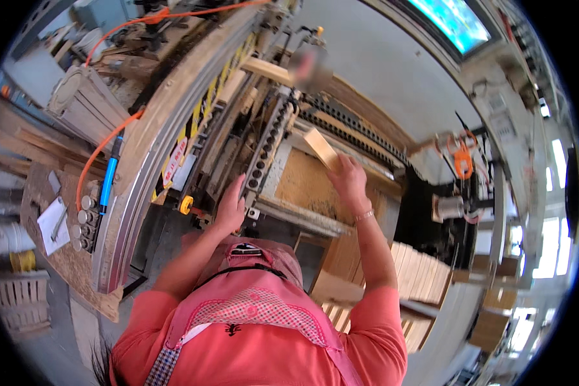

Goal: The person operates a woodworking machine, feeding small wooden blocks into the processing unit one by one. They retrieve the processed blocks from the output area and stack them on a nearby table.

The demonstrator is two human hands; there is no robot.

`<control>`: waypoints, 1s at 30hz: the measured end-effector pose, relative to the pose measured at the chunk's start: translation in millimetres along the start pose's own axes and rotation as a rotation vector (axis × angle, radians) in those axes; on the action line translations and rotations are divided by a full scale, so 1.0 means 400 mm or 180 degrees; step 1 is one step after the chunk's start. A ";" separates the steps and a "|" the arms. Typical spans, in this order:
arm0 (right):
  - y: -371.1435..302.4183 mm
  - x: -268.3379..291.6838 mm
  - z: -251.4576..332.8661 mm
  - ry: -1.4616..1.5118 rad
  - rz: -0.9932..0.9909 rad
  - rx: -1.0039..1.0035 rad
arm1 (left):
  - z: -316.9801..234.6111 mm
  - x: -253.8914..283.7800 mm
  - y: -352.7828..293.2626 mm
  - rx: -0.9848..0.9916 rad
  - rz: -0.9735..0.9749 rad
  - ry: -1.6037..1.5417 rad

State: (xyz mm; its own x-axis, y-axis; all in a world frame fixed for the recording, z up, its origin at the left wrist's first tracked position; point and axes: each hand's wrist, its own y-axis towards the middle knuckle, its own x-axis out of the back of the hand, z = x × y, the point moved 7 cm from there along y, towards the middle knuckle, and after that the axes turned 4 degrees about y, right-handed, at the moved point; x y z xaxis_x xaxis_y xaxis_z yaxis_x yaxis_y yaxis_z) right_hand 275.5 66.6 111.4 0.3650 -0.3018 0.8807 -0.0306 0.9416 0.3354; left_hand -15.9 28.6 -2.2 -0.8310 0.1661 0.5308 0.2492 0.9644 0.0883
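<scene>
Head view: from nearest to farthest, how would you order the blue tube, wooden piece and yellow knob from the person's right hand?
1. Wooden piece: in the right hand.
2. Yellow knob: leftward, past the left hand.
3. Blue tube: far left.

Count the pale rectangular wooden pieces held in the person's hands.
1: a pale rectangular wooden piece in the right hand. None shows in the left hand; others may be hidden.

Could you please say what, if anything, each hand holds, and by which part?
The right hand grips a pale rectangular wooden block by its near end; the left hand appears empty.
</scene>
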 end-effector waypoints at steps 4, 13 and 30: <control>0.349 -0.142 0.062 0.0092 0.0404 0.0500 | -0.007 0.017 -0.005 0.0165 -0.0038 -0.0069; 0.738 -0.437 0.070 -0.0475 0.0830 0.0733 | -0.050 0.030 -0.007 0.0426 -0.0011 0.0018; 0.755 -0.398 0.033 -0.0964 0.1312 0.0512 | -0.032 0.061 0.016 0.0814 -0.0669 -0.0211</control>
State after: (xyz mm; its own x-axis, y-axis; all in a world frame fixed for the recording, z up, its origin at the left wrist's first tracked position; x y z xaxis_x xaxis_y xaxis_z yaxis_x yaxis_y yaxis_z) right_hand 196.0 397.0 76.9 0.0086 0.0362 0.9993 -0.2656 0.9635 -0.0326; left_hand -28.2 36.0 22.2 -0.8836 -0.0369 0.4668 -0.0570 0.9980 -0.0289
